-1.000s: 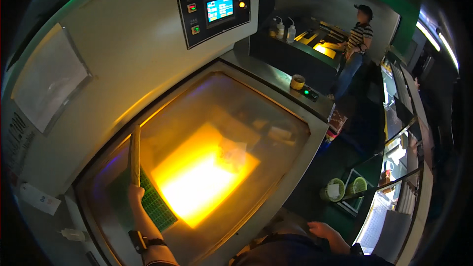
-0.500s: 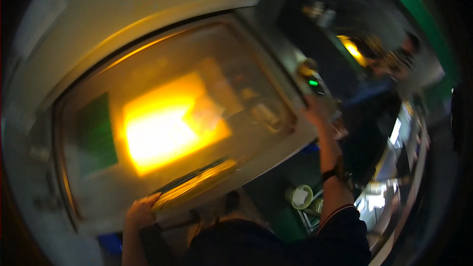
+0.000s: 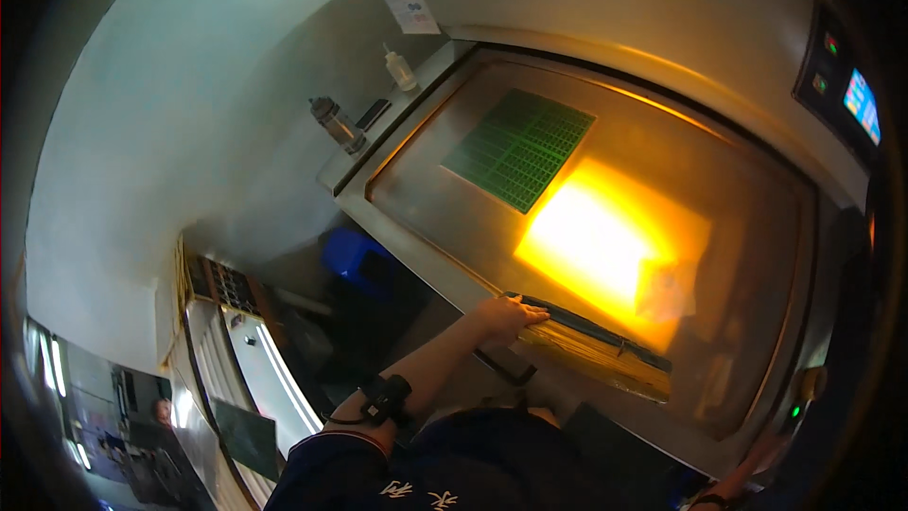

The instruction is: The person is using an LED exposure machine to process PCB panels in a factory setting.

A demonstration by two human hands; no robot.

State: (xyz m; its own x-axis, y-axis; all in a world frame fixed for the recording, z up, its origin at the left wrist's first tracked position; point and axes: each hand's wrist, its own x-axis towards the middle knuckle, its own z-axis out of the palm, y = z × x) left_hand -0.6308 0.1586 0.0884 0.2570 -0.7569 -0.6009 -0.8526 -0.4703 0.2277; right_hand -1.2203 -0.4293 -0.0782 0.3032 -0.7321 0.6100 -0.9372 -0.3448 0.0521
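My left hand (image 3: 511, 319) lies with fingers stretched over the left end of a dark-edged bar covered in glossy yellow (image 3: 596, 355), along the front of a framed work surface (image 3: 426, 213). At the lower right edge, my right hand (image 3: 768, 454) is by the machine's front right corner, near a small green light (image 3: 795, 411); its fingers are too dim to make out. On the surface lies a green panel with a grid of repeated small patterns (image 3: 520, 149). Beside it glows a bright yellow rectangle (image 3: 591, 232), with a translucent sheet (image 3: 667, 289) over its right corner.
A squeeze bottle (image 3: 400, 71), a clear jar (image 3: 338, 125) and a dark phone-like object (image 3: 374, 114) stand on the left ledge. A blue bin (image 3: 355, 255) is below. A control panel with a screen (image 3: 861, 104) is at the right. A dark green board (image 3: 246, 437) leans at lower left.
My view has swung left, so the surface now sits further right. My left hand stays at the bar's left end, its fingers now flatter. My right hand has shifted toward the picture's lower right edge.
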